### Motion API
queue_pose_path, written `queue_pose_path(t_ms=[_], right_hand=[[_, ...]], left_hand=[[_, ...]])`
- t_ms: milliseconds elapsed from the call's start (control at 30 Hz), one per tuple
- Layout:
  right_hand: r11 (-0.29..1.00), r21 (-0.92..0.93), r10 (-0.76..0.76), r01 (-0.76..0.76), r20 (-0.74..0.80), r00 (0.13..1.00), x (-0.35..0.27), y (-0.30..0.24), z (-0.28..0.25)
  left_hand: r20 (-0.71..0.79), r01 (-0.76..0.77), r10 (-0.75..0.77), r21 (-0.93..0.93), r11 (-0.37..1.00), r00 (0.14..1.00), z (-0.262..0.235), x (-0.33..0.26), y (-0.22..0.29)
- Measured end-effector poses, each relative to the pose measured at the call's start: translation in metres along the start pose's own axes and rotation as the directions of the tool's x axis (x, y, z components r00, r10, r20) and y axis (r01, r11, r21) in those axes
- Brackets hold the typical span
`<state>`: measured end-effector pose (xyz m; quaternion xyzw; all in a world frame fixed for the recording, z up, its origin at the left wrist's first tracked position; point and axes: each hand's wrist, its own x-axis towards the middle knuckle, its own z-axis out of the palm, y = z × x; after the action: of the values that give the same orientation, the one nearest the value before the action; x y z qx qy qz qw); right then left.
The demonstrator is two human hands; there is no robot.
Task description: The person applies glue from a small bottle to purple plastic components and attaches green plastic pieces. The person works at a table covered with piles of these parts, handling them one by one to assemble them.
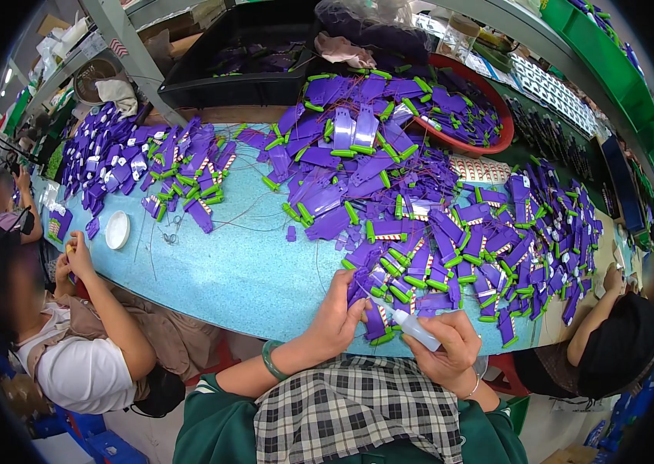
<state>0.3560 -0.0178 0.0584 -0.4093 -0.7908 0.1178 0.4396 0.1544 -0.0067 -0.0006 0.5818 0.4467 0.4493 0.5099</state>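
My left hand [334, 315] is closed on a flat purple plastic piece [357, 284] at the near edge of the blue table. In my right hand [452, 346] is a small translucent squeeze bottle [419, 332], tilted so its thin nozzle points left toward the purple piece. I cannot tell whether the tip touches it. Just beyond both hands spreads a heap of purple wing-shaped parts [337, 222] with bright green ends, some bearing red-and-white striped strips. Thin wires trail from part of the heap.
A white bowl [118, 230] stands left on the blue table [249, 267]. Behind the heap are a black crate [245, 94] and a red basin [506, 124]. Co-workers sit left [91, 359] and right [619, 348]. A metal shelf post [137, 58] rises at the back left.
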Motion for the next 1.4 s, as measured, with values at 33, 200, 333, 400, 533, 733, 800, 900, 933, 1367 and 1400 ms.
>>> queue_pose_path(t_ms=[33,200,333,400,533,733,800,900,933,1367,1400], right_hand=[[1.0,-0.001,-0.001,0.001,0.001,1.0,0.0,0.0,0.0],[1.0,0.014,-0.007,0.007,-0.004,1.0,0.001,-0.001,0.0],[1.0,0.015,-0.01,0.01,-0.008,1.0,0.001,-0.001,0.001],[1.0,0.009,-0.01,0.01,-0.005,1.0,0.001,-0.001,0.001],[1.0,0.0,-0.009,0.009,-0.004,1.0,0.001,-0.001,0.001],[1.0,0.014,-0.004,0.004,-0.014,1.0,-0.001,0.0,0.001],[1.0,0.016,0.004,-0.004,-0.017,1.0,-0.002,0.0,0.002],[1.0,0.01,0.023,-0.023,-0.023,0.999,-0.003,0.001,0.002],[1.0,0.007,0.024,-0.024,-0.024,0.999,-0.002,0.001,0.003],[1.0,0.022,0.02,-0.021,0.011,1.0,-0.001,0.0,0.006],[1.0,0.019,0.022,-0.022,0.011,1.0,-0.001,0.0,0.006]], left_hand=[[0.005,0.009,-0.009,-0.002,1.0,1.0,0.0,-0.001,-0.003],[-0.017,-0.058,0.058,0.031,0.998,0.998,0.001,0.0,-0.002],[-0.004,-0.106,0.106,0.071,0.992,0.994,-0.001,0.001,-0.003],[-0.016,-0.102,0.104,0.085,0.991,0.994,-0.001,0.001,-0.004],[-0.053,-0.076,0.08,0.073,0.994,0.995,0.001,0.001,-0.007],[0.038,0.088,-0.08,-0.343,0.935,0.996,-0.007,0.0,-0.004],[0.064,0.124,-0.107,-0.559,0.82,0.992,-0.01,0.002,-0.004],[0.077,0.117,-0.089,-0.687,0.717,0.993,-0.011,0.002,-0.002],[0.081,0.111,-0.076,-0.697,0.708,0.994,-0.011,0.002,-0.007],[0.037,0.053,-0.039,-0.565,0.824,0.999,-0.011,-0.001,-0.003],[0.019,0.042,-0.037,-0.557,0.829,0.999,-0.01,-0.001,-0.003]])
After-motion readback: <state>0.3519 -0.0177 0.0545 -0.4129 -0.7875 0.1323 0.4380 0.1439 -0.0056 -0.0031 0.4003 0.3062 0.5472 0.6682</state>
